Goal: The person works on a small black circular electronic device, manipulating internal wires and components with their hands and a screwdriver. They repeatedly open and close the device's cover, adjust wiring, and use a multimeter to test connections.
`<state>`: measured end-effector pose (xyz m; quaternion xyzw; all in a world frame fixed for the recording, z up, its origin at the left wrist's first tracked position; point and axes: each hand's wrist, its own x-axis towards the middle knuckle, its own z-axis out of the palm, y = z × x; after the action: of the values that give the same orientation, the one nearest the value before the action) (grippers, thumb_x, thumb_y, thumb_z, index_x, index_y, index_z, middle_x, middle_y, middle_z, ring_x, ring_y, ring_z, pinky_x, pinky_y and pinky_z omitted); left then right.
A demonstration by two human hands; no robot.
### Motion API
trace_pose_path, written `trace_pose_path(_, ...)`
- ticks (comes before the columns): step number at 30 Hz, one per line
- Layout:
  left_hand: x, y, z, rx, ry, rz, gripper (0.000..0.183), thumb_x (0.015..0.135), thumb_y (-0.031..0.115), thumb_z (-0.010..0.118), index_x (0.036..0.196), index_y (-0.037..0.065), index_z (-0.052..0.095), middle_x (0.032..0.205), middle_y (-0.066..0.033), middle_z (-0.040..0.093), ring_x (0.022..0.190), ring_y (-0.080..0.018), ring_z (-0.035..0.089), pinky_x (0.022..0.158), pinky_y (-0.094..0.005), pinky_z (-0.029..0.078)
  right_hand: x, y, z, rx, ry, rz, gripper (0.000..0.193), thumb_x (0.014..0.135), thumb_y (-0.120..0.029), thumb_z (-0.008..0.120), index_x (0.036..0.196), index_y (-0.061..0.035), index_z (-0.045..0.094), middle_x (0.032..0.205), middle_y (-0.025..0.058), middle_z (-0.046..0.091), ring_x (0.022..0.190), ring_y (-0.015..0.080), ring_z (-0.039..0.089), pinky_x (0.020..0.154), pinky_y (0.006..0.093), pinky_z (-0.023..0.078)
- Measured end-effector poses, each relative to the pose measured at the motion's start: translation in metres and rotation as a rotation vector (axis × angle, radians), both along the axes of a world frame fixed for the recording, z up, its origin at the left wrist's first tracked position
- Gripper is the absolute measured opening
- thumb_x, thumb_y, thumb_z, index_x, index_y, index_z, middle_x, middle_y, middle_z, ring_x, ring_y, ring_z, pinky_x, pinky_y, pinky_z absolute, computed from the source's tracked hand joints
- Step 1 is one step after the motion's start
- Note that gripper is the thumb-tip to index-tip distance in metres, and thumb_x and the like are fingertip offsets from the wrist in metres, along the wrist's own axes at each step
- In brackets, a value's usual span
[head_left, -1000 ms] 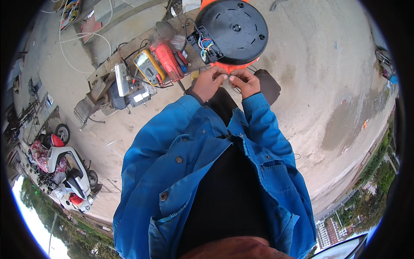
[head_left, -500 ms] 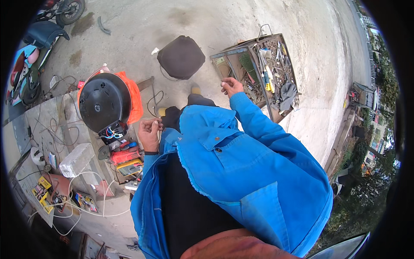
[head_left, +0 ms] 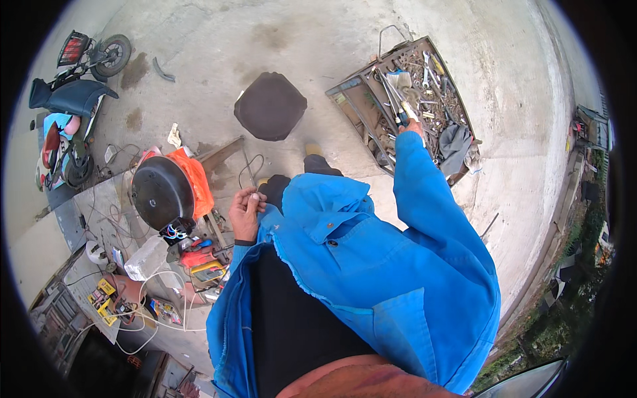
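My right hand (head_left: 412, 126) reaches into an open metal toolbox (head_left: 361, 111) at the right. It touches the handle ends of several long tools (head_left: 391, 93), and its fingers are too hidden to show a grip. Wrenches (head_left: 426, 69) and loose small metal parts fill the box beside it; a grey cloth (head_left: 455, 140) lies near its front. My left hand (head_left: 245, 211) is held in front of my jacket, thumb and fingers pinched together. What they hold, if anything, cannot be made out. A thin dark cable (head_left: 249, 162) lies just beyond it.
A black round-bottomed part (head_left: 162, 192) rests with orange plastic (head_left: 192, 179) on the left bench, near red power tools (head_left: 198, 257) and a pale block (head_left: 147, 259). A dark stool (head_left: 271, 106) stands ahead. A motorbike (head_left: 73, 99) is at far left.
My right hand has moved right and into the toolbox, onto the tool handles. My left hand stays pinched near my jacket. The view has shifted, showing more of the motorbike.
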<state>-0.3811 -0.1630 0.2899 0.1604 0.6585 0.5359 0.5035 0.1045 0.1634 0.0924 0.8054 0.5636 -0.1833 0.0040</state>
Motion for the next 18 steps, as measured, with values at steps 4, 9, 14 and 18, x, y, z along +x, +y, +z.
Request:
trace_pose_path(4,0.009,0.021,0.007,-0.017,0.019,-0.03,0.021,0.107,0.008,0.058,0.125,-0.003,0.062,0.099,-0.0124,0.075,0.079,-0.0141,0.069,0.07,-0.026,0.056,-0.002,0.005,0.006,-0.04,-0.096,0.011,0.051,0.089,-0.021,0.078,0.136,-0.0134,0.06,0.142,0.0169,0.055,0.13,0.0419,0.057,0.109,0.0483,0.05)
trace_pose_path(9,0.021,0.036,0.008,-0.03,-0.022,-0.053,0.02,0.107,0.005,0.054,0.122,-0.004,0.064,0.098,-0.0129,0.074,0.08,-0.0161,0.069,0.069,-0.0273,0.056,0.002,0.012,0.01,-0.132,-0.137,0.047,0.047,0.09,-0.024,0.078,0.13,-0.0106,0.057,0.146,0.0162,0.051,0.131,0.0391,0.056,0.105,0.0489,0.053)
trace_pose_path(14,0.021,0.044,0.007,-0.054,-0.025,-0.093,0.02,0.104,0.003,0.049,0.115,-0.003,0.065,0.092,-0.0114,0.071,0.079,-0.0187,0.069,0.069,-0.0289,0.057,0.011,0.011,0.004,-0.019,-0.22,0.165,0.052,0.091,-0.027,0.076,0.132,-0.0082,0.051,0.139,0.0188,0.058,0.12,0.0386,0.064,0.097,0.0501,0.056)
trace_pose_path(18,0.018,0.042,0.009,-0.038,-0.107,-0.034,0.017,0.098,-0.001,0.046,0.097,0.0,0.064,0.086,-0.0091,0.067,0.071,-0.0152,0.063,0.062,-0.0261,0.05,0.02,0.007,0.02,0.076,0.134,-0.052,0.053,0.09,-0.028,0.075,0.132,-0.0068,0.049,0.107,0.0239,0.073,0.095,0.0459,0.072,0.085,0.0542,0.055)
